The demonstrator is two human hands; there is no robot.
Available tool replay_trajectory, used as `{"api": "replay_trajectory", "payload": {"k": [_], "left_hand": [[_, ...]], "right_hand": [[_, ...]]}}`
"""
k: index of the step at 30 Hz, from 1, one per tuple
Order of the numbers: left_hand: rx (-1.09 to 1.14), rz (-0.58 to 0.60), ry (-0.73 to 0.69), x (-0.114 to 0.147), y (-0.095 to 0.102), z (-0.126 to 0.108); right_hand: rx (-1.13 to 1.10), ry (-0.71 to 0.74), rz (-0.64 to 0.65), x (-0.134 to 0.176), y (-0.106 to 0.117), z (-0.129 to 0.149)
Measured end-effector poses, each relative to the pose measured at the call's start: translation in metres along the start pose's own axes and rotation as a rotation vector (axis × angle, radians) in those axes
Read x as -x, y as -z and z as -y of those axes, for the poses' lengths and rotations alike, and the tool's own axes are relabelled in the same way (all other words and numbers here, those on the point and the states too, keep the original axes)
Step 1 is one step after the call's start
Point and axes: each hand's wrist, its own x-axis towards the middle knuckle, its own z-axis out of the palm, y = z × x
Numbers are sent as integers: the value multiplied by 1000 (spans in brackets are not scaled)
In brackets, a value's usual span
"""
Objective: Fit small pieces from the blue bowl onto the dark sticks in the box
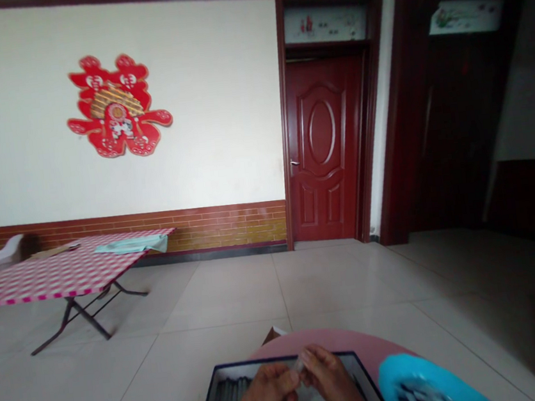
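My left hand and my right hand meet at the bottom of the head view, fingers pinched together. Between their fingertips is a small pale, slim piece, too small and blurred to name. Both hands are above a shallow dark-rimmed box with a light inside. A row of dark, slender rods lies in the left part of the box, partly hidden by my left hand.
The box rests on a pink round table. To its right, a bright blue basin holds dark and whitish pieces. Further off at left stands a folding table with a checked cover and a pale green cloth. A red door is behind.
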Motion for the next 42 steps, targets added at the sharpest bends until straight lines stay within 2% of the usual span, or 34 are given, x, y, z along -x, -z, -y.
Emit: {"api": "replay_trajectory", "payload": {"k": [5,9,13,16,18,20,24,26,29,34,36,39,42], "left_hand": [[-673,-366,-345,-1,-5,9],[-1148,-429,-350,2,-8,12],[-1385,-436,-417,1,-10,18],[-1268,-409,-474,0,-11,21],[-1019,-422,-469,0,-12,18],[-671,-379,-362,1,-12,11],[58,-44,-2,6,-8,-12],[229,49,88,7,-5,-18],[123,18,-5,2,-2,-10],[-510,-296,-357,-4,-5,11],[-719,-344,-387,-1,-8,12],[-934,-343,-357,6,-13,9],[-1012,-328,-371,7,-16,7]], "right_hand": [[-169,-152,-56,2,-5,-17],[-248,-257,-82,4,-9,-23],[-381,-308,-102,4,-11,-25],[-392,-275,-122,3,-11,-27],[-364,-217,-129,2,-10,-26],[-327,-147,-101,3,-9,-21],[-272,-50,14,6,-9,-4],[-296,-52,78,7,-10,-1],[-385,-98,104,3,-11,-5],[-476,-258,55,0,-10,-18],[-467,-253,16,1,-9,-22],[-439,-217,-51,5,-9,-26],[-391,-181,-88,7,-9,-26]]}}
